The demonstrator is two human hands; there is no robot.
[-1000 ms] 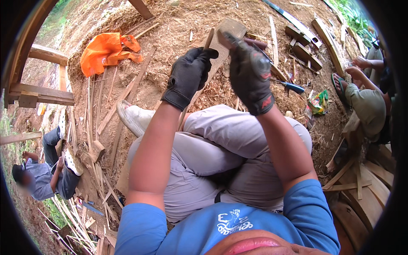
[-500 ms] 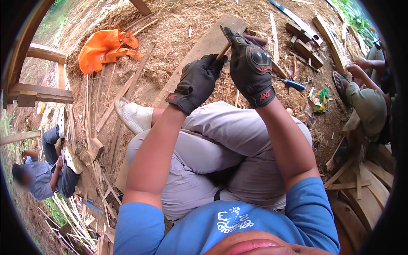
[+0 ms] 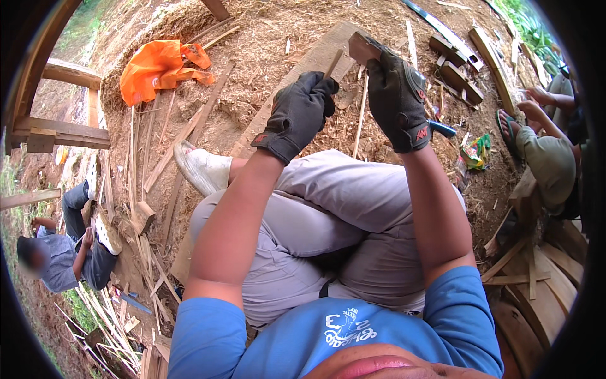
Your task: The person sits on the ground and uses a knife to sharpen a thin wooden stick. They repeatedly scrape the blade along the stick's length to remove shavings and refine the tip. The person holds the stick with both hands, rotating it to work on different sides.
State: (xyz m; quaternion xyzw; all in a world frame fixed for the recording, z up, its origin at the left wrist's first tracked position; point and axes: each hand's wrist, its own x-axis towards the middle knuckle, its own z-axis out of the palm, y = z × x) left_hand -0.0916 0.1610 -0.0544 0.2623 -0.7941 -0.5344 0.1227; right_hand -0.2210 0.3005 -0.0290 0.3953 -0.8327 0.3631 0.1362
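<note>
- A thin, pale bamboo stick [image 3: 332,63] stands slanted up out of the left hand [image 3: 297,114], over the person's raised knees and in front of the board on the ground.
- The left hand wears a dark fabric work glove with a matte, worn look; its fingers are curled tight into a fist around the lower part of the stick.
- The right hand [image 3: 396,101], in a matching dark glove with a padded back, is clenched around the handle of a broad blade [image 3: 362,47]; the flat, dull brown blade end juts up and to the left, just beside the tip of the stick.
- Whether the blade touches the stick cannot be told.
- Both bare forearms rise from blue short sleeves; the legs are folded in smooth grey trousers [image 3: 328,221], with a white shoe [image 3: 201,169] to the left.
- A long flat wooden board [image 3: 303,66] lies slanting on the ground behind the hands.
- The ground [image 3: 265,44] is bare earth thickly strewn with fibrous pale shavings and slim split strips.
- A crumpled orange cloth [image 3: 154,66] lies on the upper left.
- A blue-handled tool [image 3: 440,129] lies near the right wrist, and a small green wrapper [image 3: 476,151] beyond it.
- Rough timber beams [image 3: 66,132] frame the left edge; short dark wood blocks [image 3: 457,72] lie upper right.
- One person in grey [image 3: 60,259] sits at lower left, another in olive clothing [image 3: 549,161] at right.
</note>
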